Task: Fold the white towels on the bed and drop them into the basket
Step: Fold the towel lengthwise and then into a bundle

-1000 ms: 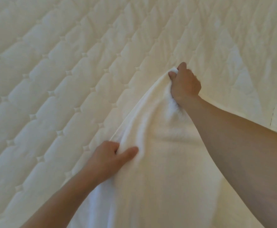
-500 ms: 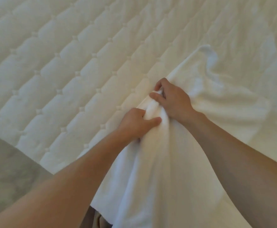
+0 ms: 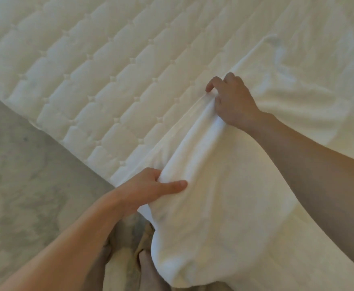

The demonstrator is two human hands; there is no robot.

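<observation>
1. A raised fold of the towel (image 3: 224, 196) is grasped at its near end by the left hand (image 3: 151, 187). The thumb is laid flat along the top of the cloth, and the other fingers are curled in beneath the fold.
2. The far end of the same fold is pinched by the right hand (image 3: 232, 101). Its fingers are bent down over the cloth, and the tip of the forefinger is set at the towel's edge, where the towel meets the bed (image 3: 109, 80).
3. Between the two hands the cloth is drawn up into a long ridge, which runs slantwise from near left to far right.
4. Both forearms are bare. The right one is stretched across the towel and the left one is reached in from the lower left.
5. The towel is spread over the near edge of the bed. A wrinkled part is laid flat on the quilt beyond and to the right of the right hand. The near part is hung over the bed's edge and sags below the left hand.
6. The bed's white quilted cover, stitched in tufted diamonds, is seen to the left of the towel and beyond it.
7. A pale, mottled floor (image 3: 25, 175) is shown at the lower left, alongside the bed's edge.
8. The person's feet (image 3: 148, 267) are made out dimly at the bottom, partly covered by the hanging towel.
</observation>
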